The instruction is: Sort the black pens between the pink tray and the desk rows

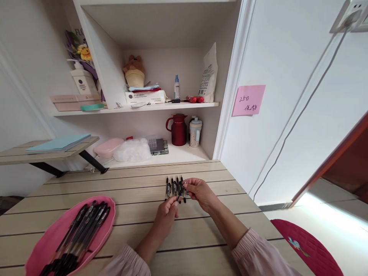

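Observation:
My left hand is closed around a black pen, holding it tilted over the table. At the pen's upper end, my right hand is closed in a pinch; a small pale spot shows at its fingertips, too small to make out. Just behind and beneath the hands, several uncapped black pens lie side by side, tips pointing away from me. Loose caps seem to lie among them, partly hidden by my fingers. To the left, a pink scalloped tray holds a pile of black capped pens.
The slatted wooden table meets a white shelf unit at the back, with a red jug and a pale cup. A small raised stand bears blue paper at left. A red stool stands at right.

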{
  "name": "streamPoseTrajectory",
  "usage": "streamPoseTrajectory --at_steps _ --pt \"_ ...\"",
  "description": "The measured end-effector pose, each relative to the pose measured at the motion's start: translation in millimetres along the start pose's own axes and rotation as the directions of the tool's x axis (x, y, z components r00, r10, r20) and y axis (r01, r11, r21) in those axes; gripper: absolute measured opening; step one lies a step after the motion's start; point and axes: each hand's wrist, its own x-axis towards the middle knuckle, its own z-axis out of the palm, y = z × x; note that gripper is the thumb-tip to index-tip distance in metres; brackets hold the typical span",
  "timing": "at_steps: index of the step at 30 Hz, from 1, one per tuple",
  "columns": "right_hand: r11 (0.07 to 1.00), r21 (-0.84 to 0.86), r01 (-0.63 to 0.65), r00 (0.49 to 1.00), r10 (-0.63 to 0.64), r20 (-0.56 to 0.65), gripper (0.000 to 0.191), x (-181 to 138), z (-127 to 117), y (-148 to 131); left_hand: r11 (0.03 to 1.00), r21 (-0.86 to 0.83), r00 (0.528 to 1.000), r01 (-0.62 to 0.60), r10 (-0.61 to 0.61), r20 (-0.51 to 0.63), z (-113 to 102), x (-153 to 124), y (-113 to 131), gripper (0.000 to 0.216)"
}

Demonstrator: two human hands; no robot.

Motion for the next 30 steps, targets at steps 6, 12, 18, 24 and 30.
streamPoseTrajectory --at_steps 6,12,18,24,30 --pt "0.999 -0.021 -0.045 0.999 0.045 0.028 0.028 0.3 -1.2 3.0 1.0 0.022 1.0 -0.014 0.014 0.019 -1.2 0.6 -3.3 0.048" --pt "0.998 -0.058 -0.001 0.997 0.006 0.078 0.028 -1.3 -1.4 2.1 1.0 0.012 0.999 -0.025 0.024 0.025 -1.4 0.6 -3.5 0.048" --pt "0.999 -0.044 0.014 1.0 -0.013 0.015 0.029 -0.1 -0.9 4.7 1.0 0.011 0.999 -0.027 0.027 0.022 -1.4 0.8 -3.8 0.049" --pt "1.0 -0.007 -0.004 0.993 0.005 0.114 0.027 -1.1 0.6 4.8 1.0 0.006 1.0 -0.02 0.02 0.016 -1.1 0.7 -3.3 0.048" --pt "1.0 -0.027 -0.007 0.995 0.009 0.101 0.026 0.0 -0.4 6.2 1.0 0.012 1.0 -0.018 0.018 0.019 -1.3 0.0 0.0 0.049"
